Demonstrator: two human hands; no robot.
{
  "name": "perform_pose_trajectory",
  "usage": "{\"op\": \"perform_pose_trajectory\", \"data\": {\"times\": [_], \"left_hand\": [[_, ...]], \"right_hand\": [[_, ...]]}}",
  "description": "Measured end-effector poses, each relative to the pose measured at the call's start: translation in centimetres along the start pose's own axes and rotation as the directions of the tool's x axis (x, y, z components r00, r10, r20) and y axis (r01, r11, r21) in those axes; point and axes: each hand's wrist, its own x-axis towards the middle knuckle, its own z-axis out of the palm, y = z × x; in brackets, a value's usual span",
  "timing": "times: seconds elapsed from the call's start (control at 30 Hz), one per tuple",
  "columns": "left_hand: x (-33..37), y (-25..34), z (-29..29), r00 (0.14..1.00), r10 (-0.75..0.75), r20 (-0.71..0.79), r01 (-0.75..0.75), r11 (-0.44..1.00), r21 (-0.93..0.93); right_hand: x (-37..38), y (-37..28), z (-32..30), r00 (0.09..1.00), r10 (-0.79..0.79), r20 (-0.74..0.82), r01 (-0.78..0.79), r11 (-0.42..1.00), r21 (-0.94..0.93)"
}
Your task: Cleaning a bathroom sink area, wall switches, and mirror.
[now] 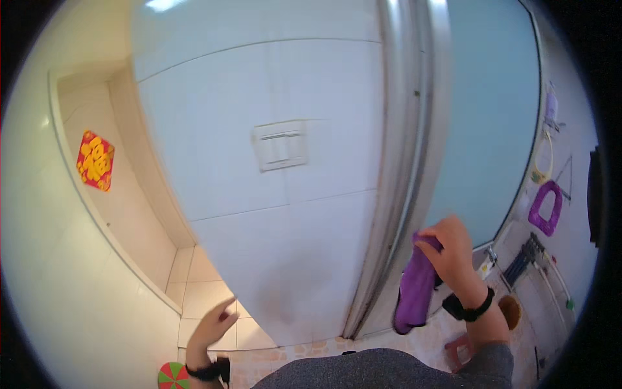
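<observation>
My right hand [448,251] is raised in front of the frosted bluish glass panel [489,129]. Its fingers pinch the top of a purple cloth [416,292], which hangs down beside the metal door frame and has a dark lower edge. Lower on the left is my left hand [212,324], close to the edge of the white tiled wall [291,259]. Its fingers are partly stretched and apart, with nothing visible in them. Dark bands circle both wrists.
A white switch plate [282,146] sits on the tiled wall. Left of it, a doorway holds a red and gold diamond decoration [96,161]. On the right hang a purple ring-shaped cover [545,207] and a rack. A reddish stool [459,352] and brown basket [510,312] stand below.
</observation>
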Motion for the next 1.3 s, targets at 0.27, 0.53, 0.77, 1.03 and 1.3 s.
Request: {"op": "perform_pose_trajectory", "data": {"times": [0.27, 0.53, 0.77, 1.03, 1.3], "left_hand": [[-6.2, -8.9, 9.3, 0.883, -0.469, -0.016, 0.464, 0.877, -0.127], [6.3, 4.5, 18.6, 0.972, -0.013, 0.235, 0.000, 0.999, 0.054], [13.1, 11.4, 26.7, 0.798, 0.132, 0.588, -0.154, 0.988, -0.013], [18.6, 16.3, 42.1, 0.389, 0.237, 0.890, -0.184, 0.967, -0.177], [19.7, 20.9, 53.9, 0.179, 0.412, 0.894, -0.331, 0.880, -0.339]], "right_hand": [[-18.9, 8.7, -2.4, 0.611, 0.784, 0.111, -0.790, 0.596, 0.143], [-22.5, 12.7, -7.5, 0.382, 0.924, -0.012, -0.686, 0.292, 0.666], [-28.3, 14.3, -9.5, 0.341, 0.912, 0.229, -0.026, -0.235, 0.972], [-38.3, 11.4, -2.2, -0.110, 0.886, 0.450, -0.051, -0.457, 0.888], [-45.1, 12.7, -8.4, -0.518, 0.836, 0.183, 0.029, -0.196, 0.980]]}}
